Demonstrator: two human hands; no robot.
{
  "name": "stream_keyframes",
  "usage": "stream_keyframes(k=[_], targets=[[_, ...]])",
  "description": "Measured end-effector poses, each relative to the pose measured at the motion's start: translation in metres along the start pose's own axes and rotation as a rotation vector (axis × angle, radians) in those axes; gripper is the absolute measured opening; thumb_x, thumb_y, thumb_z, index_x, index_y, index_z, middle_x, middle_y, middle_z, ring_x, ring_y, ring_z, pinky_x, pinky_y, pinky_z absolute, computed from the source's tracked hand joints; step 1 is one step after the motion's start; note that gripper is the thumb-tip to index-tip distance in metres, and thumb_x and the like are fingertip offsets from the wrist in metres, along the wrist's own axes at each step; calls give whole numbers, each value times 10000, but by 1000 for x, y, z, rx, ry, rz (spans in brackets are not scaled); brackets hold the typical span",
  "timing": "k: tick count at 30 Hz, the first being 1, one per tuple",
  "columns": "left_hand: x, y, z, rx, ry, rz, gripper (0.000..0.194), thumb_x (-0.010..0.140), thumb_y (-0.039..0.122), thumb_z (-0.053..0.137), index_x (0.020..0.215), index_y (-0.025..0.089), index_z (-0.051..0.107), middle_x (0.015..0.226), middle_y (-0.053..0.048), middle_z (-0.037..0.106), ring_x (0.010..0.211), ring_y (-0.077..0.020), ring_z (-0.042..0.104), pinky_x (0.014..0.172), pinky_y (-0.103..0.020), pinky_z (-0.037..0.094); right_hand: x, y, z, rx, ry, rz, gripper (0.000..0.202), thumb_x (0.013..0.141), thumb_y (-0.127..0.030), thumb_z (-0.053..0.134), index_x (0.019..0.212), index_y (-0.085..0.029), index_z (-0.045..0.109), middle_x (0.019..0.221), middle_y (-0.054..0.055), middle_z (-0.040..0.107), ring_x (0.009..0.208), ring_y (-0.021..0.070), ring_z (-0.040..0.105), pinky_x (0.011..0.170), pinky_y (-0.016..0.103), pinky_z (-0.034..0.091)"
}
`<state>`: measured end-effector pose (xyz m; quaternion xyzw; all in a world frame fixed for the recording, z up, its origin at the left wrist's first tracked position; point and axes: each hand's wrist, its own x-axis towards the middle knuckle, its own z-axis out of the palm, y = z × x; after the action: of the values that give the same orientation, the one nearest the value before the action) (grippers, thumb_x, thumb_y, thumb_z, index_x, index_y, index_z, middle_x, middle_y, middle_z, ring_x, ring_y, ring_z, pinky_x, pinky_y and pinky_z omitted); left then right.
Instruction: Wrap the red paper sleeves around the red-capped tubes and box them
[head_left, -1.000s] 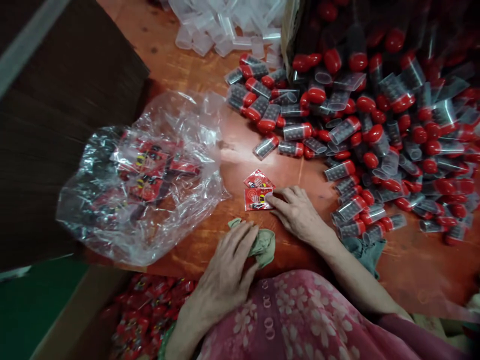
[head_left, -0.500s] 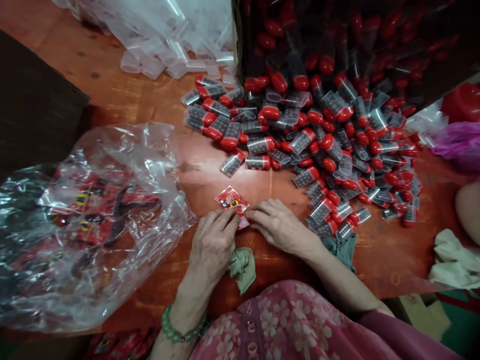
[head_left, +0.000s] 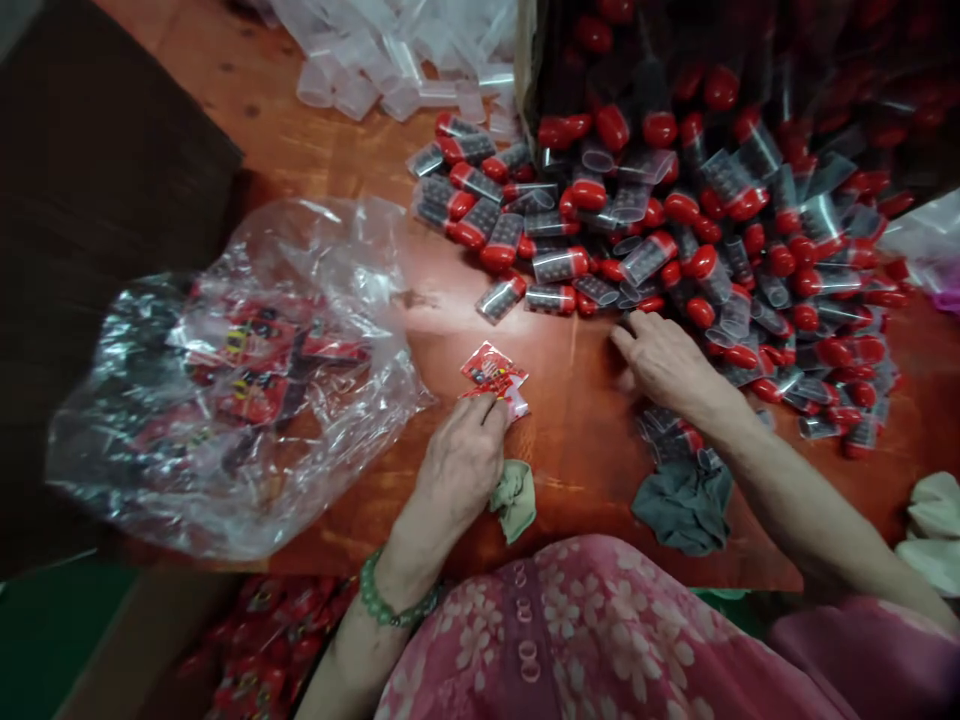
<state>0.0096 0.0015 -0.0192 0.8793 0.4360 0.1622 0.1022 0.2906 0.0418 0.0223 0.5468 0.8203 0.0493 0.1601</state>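
Note:
My left hand (head_left: 463, 455), a green bead bracelet at its wrist, has its fingers pressed together on the lower edge of small red printed packets (head_left: 491, 368) lying on the table. The packets overlap, and my fingertips hide part of them. Over at the near side of a heap of clear tubes with red caps (head_left: 559, 265), my right hand (head_left: 667, 365) has its fingers apart and bent downward. Nothing shows in its grasp, though its underside is hidden. The tubes hold dark grey dotted contents.
A clear plastic bag (head_left: 360, 400) with red packets lies at left, beside a dark box (head_left: 112, 230). A pale green cloth (head_left: 514, 500) and a grey-green cloth (head_left: 684, 505) lie near the front edge. Empty clear sleeves (head_left: 352, 90) are piled at the back.
My right hand has left the red packets and moved right to the tube heap. My left hand stays at the packets. The whole view has shifted.

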Motion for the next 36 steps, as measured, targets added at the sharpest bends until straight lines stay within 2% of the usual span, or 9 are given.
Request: stream_keyframes(k=[3,9,12,15,20,24,28,34,36], targets=[[2,-1,-2,-27,-37,-53,218,943,98,464,900,149,672,910,-83,685,852,-204,600,782,-319,500,2,3,-5,5,26,-10,226,916,-54,427,982,-110,635,933,141,583,797,233,507,664,351,339],[0,-6,8,56,161,-94,295,965,228,519,698,165,628,679,-53,602,696,-183,537,648,-313,440,-3,-1,-13,76,82,-26,213,904,-44,411,943,-122,606,893,136,590,804,247,514,697,358,394],[-3,-5,11,-4,170,-87,256,945,308,575,748,157,637,746,-54,638,738,-179,562,681,-306,471,-10,-6,-10,134,112,-3,227,926,-71,387,989,-113,601,877,137,609,839,267,541,741,380,443],[-7,-3,9,-93,142,-49,234,896,359,638,867,128,660,883,-88,685,835,-203,602,751,-325,526,-20,-15,-13,315,275,62,285,984,-189,398,1210,-129,561,980,138,632,898,265,585,767,392,490],[-14,0,2,-142,53,-33,202,969,206,505,1024,110,674,1068,-129,699,972,-214,644,882,-374,563,-33,-46,-25,788,490,97,406,986,-250,470,1391,-233,484,1026,97,653,860,213,637,800,404,532],[-16,1,0,-181,6,-44,270,965,113,441,1098,105,675,1142,-136,676,1061,-217,616,940,-368,553,-26,-83,-19,1028,509,118,330,990,-278,475,1303,-241,571,1010,85,664,902,216,651,807,401,539],[-16,3,-1,-85,0,-104,270,955,126,453,1056,129,704,996,-119,673,916,-222,590,818,-365,547,-14,-109,-5,1081,486,80,271,979,-254,494,1225,-217,599,1014,93,688,912,222,643,817,398,540],[-20,-1,-1,-42,59,-98,247,950,120,464,854,146,690,805,-70,647,771,-188,543,727,-313,487,-12,-109,0,946,489,-26,164,962,-155,503,1110,-176,569,948,87,663,869,207,626,766,344,525],[-22,-3,0,-61,85,-117,249,949,126,472,815,144,681,783,-69,638,761,-187,542,717,-312,480,-14,-107,-3,905,433,-43,142,959,-148,504,1085,-175,563,927,84,639,866,213,620,768,342,525]])
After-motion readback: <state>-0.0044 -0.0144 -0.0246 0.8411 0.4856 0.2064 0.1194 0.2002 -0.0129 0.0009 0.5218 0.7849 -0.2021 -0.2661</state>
